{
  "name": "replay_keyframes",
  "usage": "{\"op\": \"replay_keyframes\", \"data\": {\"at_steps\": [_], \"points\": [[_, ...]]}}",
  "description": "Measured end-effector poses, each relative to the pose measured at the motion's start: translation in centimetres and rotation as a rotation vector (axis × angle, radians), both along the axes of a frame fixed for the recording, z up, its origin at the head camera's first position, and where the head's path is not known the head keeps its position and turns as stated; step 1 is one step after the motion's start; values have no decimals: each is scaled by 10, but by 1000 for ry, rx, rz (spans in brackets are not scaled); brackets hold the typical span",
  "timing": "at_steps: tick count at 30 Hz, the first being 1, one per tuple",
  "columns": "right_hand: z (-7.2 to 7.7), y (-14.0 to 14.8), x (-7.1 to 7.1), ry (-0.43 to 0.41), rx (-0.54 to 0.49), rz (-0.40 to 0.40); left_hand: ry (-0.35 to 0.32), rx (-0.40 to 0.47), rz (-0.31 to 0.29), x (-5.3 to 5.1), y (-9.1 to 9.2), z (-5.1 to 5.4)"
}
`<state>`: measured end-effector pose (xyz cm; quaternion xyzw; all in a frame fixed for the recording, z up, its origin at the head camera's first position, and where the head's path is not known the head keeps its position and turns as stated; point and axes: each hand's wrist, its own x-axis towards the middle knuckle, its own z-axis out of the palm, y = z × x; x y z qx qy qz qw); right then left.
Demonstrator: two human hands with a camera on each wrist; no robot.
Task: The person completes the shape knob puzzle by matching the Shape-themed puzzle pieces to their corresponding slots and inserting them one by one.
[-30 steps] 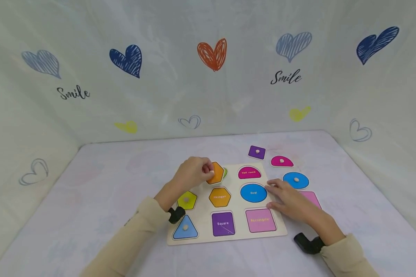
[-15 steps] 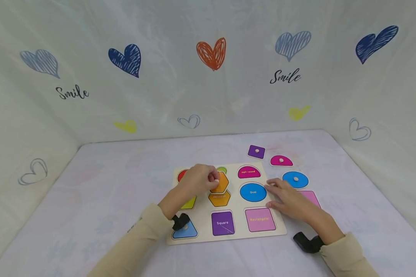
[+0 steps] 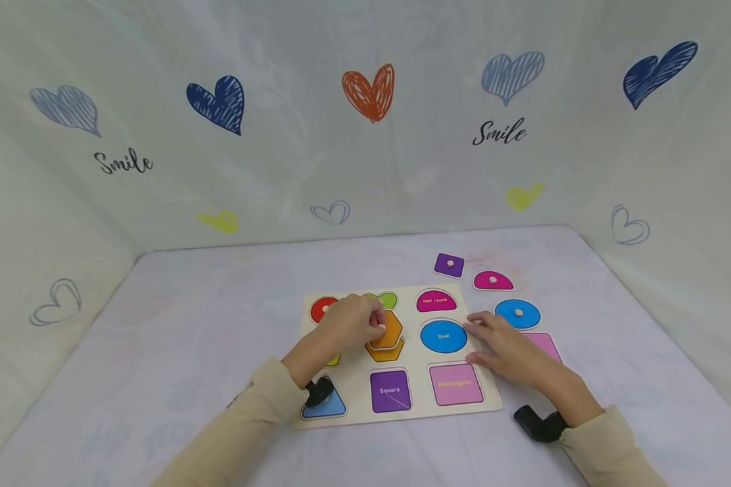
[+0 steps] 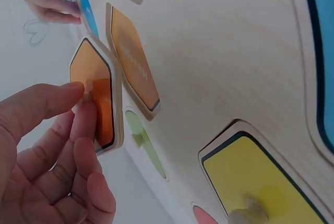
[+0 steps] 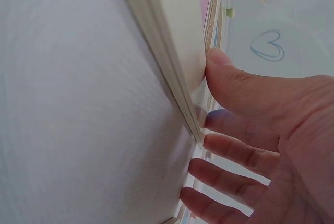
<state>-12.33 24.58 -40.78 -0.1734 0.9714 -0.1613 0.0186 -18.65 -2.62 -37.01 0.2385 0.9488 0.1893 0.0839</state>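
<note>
Between thumb and fingers my left hand (image 3: pixel 348 323) pinches the knob of an orange hexagon piece (image 4: pixel 93 80). The piece (image 3: pixel 388 330) is just above the hexagon recess (image 4: pixel 133 59), partly covering it in the head view. My right hand (image 3: pixel 512 348) rests its fingertips on the right edge of the puzzle board (image 3: pixel 420 355); in the right wrist view that hand (image 5: pixel 261 140) has its thumb and fingers extended along the board's edge. A yellow piece (image 4: pixel 261 177) sits in the board, partly hidden by my left arm in the head view.
Right of the board lie a purple piece (image 3: pixel 449 265), a pink half round (image 3: pixel 493 281), a blue oval (image 3: pixel 517 314) and a pink piece (image 3: pixel 543 345), partly behind my right hand. Red (image 3: pixel 321 308), green (image 3: pixel 388 300) and light blue (image 3: pixel 325 404) pieces sit in the board.
My left hand has brought the orange hexagon down toward the near side, from beside the green piece to over the hexagon recess. My right hand has stayed at the board's edge.
</note>
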Motion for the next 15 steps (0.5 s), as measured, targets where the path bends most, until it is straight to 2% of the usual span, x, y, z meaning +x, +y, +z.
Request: {"op": "replay_keyframes", "data": {"at_steps": [8, 15], "points": [[1, 0, -1, 7, 10, 2, 4, -49, -30, 0, 2, -2], [0, 0, -1, 1, 6, -3, 11, -53, -50, 1, 1, -5]]}}
